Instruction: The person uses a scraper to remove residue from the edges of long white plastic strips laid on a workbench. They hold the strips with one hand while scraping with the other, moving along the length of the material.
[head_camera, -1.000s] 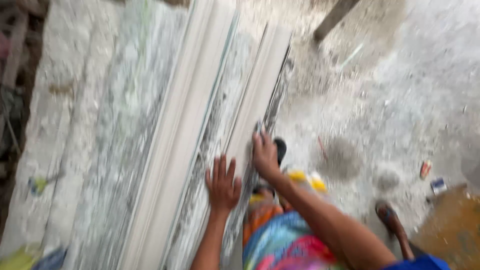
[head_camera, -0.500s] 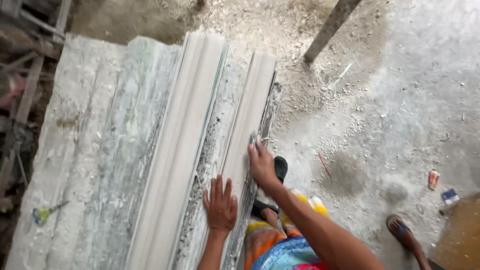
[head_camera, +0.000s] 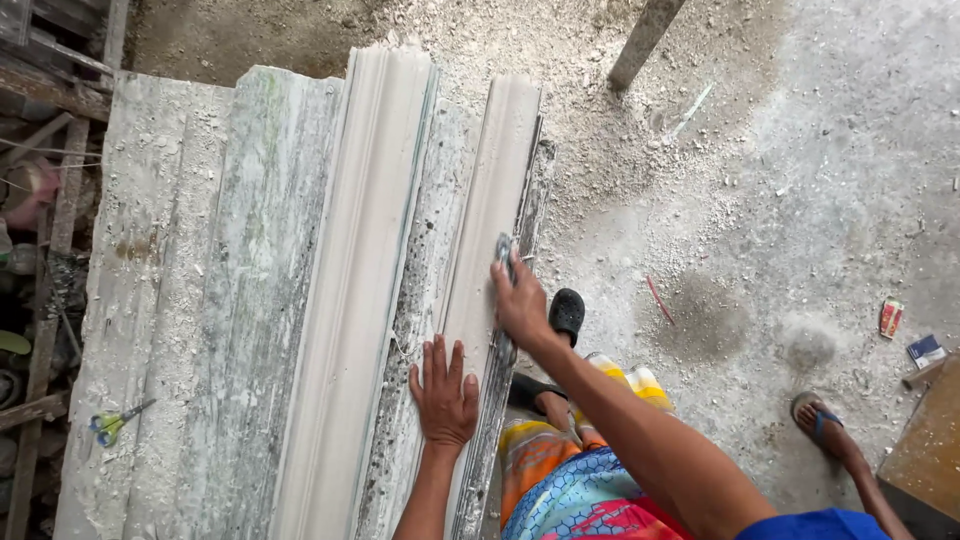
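My left hand (head_camera: 443, 390) lies flat and open on the near moulding (head_camera: 490, 230), right on the surface (head_camera: 160, 300). My right hand (head_camera: 520, 300) grips a small pad (head_camera: 503, 250), possibly abrasive. Moulding appears stiff, brittle; support along its length.

left hand (head_camera: 443, 392) flat, right hand (head_camera: 520, 300) clenched

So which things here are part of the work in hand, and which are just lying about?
In use:
right hand on a small grey pad
left hand flat on the narrow moulding

Lying about:
wide moulding
scissors
red packet
post
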